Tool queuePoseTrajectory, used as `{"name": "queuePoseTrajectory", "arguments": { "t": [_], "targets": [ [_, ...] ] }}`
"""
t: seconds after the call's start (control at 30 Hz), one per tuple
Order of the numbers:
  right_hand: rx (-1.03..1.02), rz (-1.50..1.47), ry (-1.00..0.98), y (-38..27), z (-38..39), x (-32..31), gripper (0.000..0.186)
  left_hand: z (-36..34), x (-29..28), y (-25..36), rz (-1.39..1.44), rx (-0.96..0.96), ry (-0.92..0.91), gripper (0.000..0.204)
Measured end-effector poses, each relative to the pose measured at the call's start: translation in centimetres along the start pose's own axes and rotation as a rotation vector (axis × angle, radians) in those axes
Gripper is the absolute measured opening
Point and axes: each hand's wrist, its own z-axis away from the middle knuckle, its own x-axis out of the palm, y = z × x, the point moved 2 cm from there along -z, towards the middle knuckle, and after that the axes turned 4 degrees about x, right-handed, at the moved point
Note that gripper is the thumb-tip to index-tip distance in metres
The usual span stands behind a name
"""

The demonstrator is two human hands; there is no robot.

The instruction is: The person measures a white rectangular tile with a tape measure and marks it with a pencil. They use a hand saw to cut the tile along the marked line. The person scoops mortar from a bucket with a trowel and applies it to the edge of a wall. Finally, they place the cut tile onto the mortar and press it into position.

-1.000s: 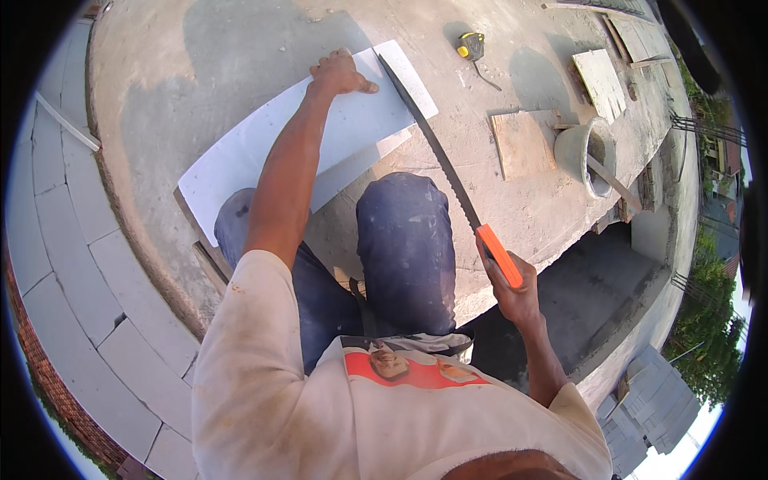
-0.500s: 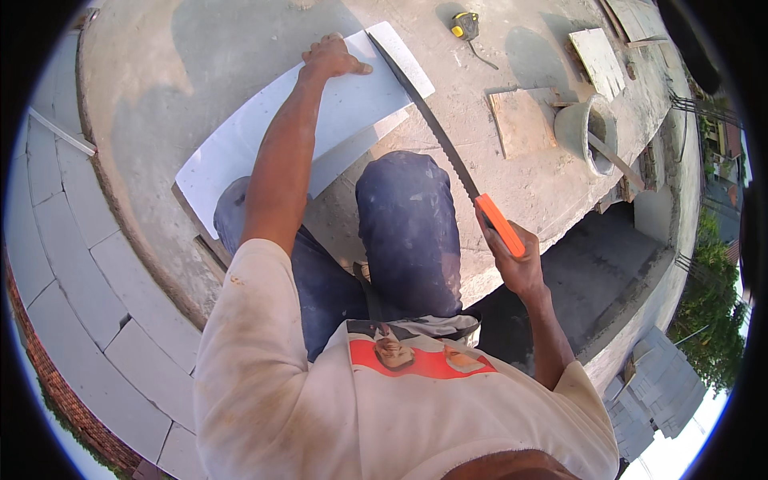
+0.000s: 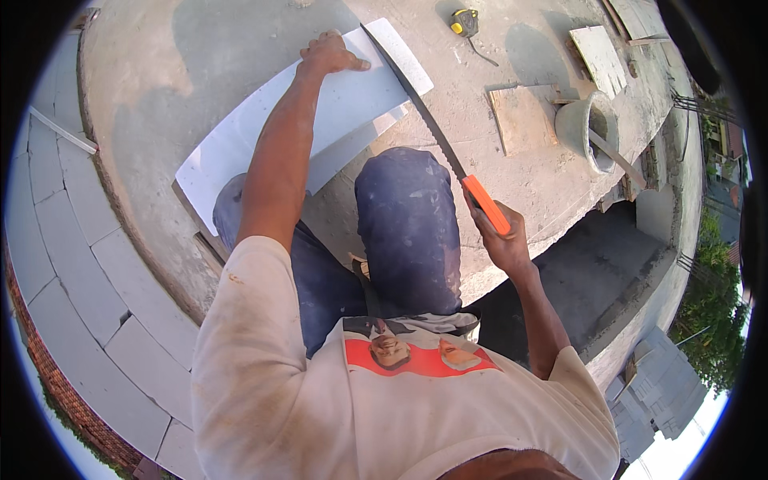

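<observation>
A long white block (image 3: 240, 132), smooth like aerated concrete, lies slantwise in front of me, its near end by my left knee. My left hand (image 3: 332, 54) is closed over its far edge, thumb stretched across the top face. In my right hand (image 3: 506, 238) is the orange handle of a handsaw (image 3: 436, 132), fingers wrapped round it. The toothed blade crosses the block near its far right end, just right of my left thumb. How deep the blade sits cannot be made out. Under the block, another pale slab (image 3: 340, 162) shows in part.
A yellow and black tape measure (image 3: 464, 24) lies beyond the block on the concrete floor. At right are a wooden board (image 3: 524, 120) and a bucket (image 3: 572, 128) with a stick in it. A sunken dark opening (image 3: 596, 264) lies right of me; a pale block wall (image 3: 80, 232) runs along the left.
My right hand has pushed the saw forward and slightly left, away from me along the blade's line. My left hand and the block stay nearly in place.
</observation>
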Motion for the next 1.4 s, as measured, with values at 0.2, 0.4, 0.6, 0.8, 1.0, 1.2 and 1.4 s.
{"name": "queuePoseTrajectory", "arguments": {
  "t": [0.2, 0.4, 0.6, 0.8, 1.0, 1.2, 1.4],
  "targets": [
    [0.01, -0.078, 0.039, 1.1, 1.7, -0.3, 0.018, -0.1, 0.2, 1.4, 0.005, -0.005, -0.021, 0.108],
    [-0.074, 0.082, -0.009, -4.9, -7.9, 1.9, 0.028, -0.4, -0.4, 0.3, 0.005, -0.027, -0.037, 0.111],
    [-0.067, 0.053, 0.069, 6.5, 6.5, -1.2, 0.019, -0.3, -0.2, 0.0, 0.039, 0.009, -0.031, 0.116],
    [-0.088, -0.022, -0.007, -2.9, -8.6, 1.5, 0.032, -0.3, -0.2, 1.6, -0.041, -0.001, 0.015, 0.106],
    [-0.211, 0.04, 0.029, -1.1, -7.1, 2.3, 0.029, -1.0, 0.5, -0.8, 0.002, -0.016, 0.027, 0.116],
    [-0.077, -0.029, 0.09, 6.9, 5.9, -0.4, 0.02, 0.3, -0.3, 0.9, -0.006, -0.002, 0.013, 0.112],
    [-0.095, 0.081, -0.031, -5.4, -11.9, 2.2, 0.034, -0.8, 0.0, -0.2, 0.071, -0.017, -0.067, 0.111]
  ]
}}
